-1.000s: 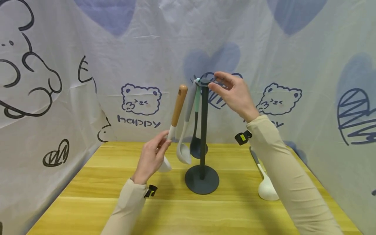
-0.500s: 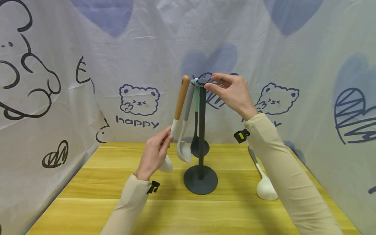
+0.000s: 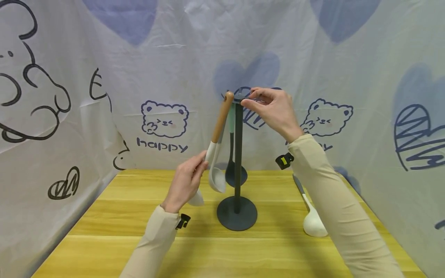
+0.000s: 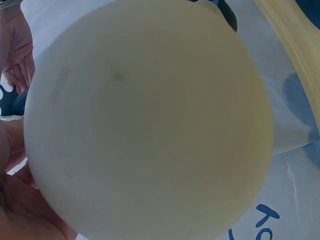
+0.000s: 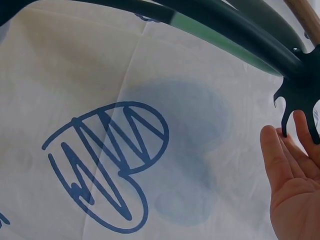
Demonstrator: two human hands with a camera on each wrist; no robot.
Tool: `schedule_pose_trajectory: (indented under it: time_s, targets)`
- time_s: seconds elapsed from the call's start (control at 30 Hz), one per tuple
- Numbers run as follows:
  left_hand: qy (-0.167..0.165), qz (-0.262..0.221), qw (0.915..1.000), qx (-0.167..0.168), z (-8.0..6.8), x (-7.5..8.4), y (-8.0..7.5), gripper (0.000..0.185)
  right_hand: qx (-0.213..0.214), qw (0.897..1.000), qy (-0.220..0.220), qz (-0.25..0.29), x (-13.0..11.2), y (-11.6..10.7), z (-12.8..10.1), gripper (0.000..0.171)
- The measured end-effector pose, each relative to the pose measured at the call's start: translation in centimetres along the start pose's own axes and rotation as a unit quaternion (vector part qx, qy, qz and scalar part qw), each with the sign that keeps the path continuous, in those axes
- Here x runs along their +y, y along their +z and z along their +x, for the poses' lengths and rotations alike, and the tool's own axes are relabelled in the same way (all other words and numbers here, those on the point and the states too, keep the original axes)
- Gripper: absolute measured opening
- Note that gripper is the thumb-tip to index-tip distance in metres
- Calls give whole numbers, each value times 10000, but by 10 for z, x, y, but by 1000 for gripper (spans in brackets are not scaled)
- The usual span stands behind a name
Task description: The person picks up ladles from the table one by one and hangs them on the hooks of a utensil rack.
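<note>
My left hand point(image 3: 184, 179) grips a ladle by the white neck below its wooden handle point(image 3: 221, 121). Its handle tilts up to the right, the tip overlapping the rack of hooks in the head view. From the left wrist, the round white bowl point(image 4: 150, 120) fills most of the picture. My right hand point(image 3: 276, 110) pinches a hook at the top of the black utensil stand point(image 3: 238, 162), thumb and fingers right at the hook tips point(image 5: 302, 95). A white ladle point(image 3: 217, 180) and a dark ladle with a green handle point(image 3: 231, 119) hang from the stand.
Another white ladle point(image 3: 314, 224) with a grey handle lies on the wooden table point(image 3: 226, 255) at the right, beside my right forearm. The stand's round base point(image 3: 237, 222) sits mid-table. A printed cloth point(image 3: 167, 77) closes off the back and sides.
My left hand has moved slightly right and up, bringing the wooden handle's tip over to the hooks, now in front of the hanging grey handle. The right hand stays at the stand's top.
</note>
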State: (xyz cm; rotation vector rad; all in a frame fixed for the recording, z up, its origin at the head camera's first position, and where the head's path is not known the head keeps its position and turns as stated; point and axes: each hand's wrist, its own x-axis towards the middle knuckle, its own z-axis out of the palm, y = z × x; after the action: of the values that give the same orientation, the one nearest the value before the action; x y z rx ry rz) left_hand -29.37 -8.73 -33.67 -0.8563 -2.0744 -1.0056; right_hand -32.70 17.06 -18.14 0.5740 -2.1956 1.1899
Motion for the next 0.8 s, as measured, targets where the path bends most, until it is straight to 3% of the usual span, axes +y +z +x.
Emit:
schedule_pose_trajectory:
  time_s: [0.37,0.8]
  targets:
    - [-149,10,9999,-71,3,-4,7,36,436,9988,-93,-223,-2,6,-1,43]
    - [-132,-79,9999,-76,5,-7,21,34,508,9982,-143,-285,-4,9,-2,43]
